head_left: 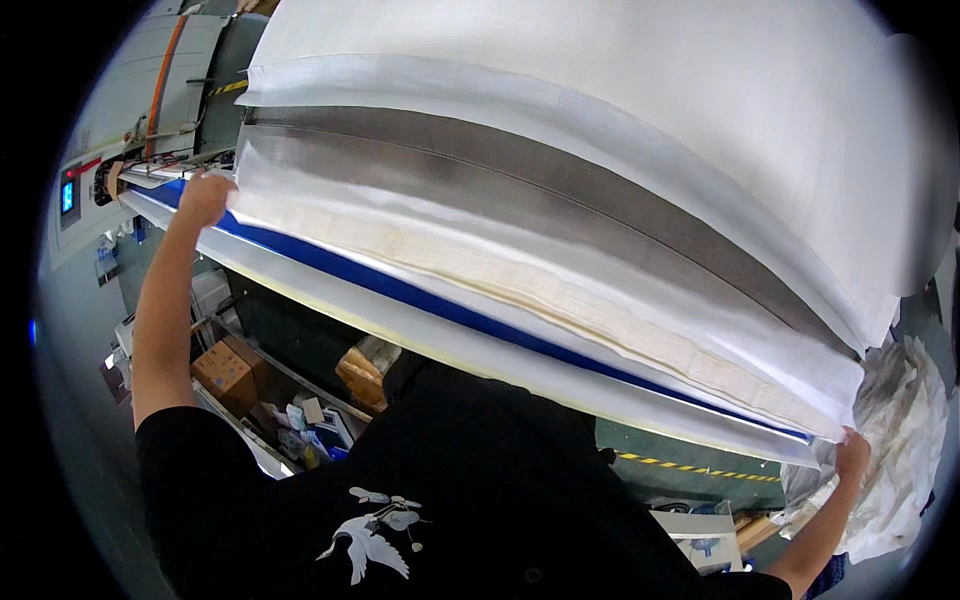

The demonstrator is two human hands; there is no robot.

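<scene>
Both my arms are spread wide across a long machine bed. My left hand point(207, 199) closes on the left end of a long white cloth point(400, 215), which has a layered cream-coloured band along its near edge. At the far right end, my right hand point(853, 452) pinches the cloth's other corner. Between the hands the cloth lies stretched lengthwise, its cream band point(510, 280) slightly wavy. Beneath its near edge runs a blue strip point(430, 298). Beyond the cloth shows a dark grey band point(600, 205).
A large white sheet point(620, 70) covers the far side. A white rail point(480, 362) runs along the near edge. Crumpled translucent plastic point(905, 440) hangs at the right. A cardboard box point(225, 372) and clutter sit below left. A control panel with a lit display point(68, 197) stands left.
</scene>
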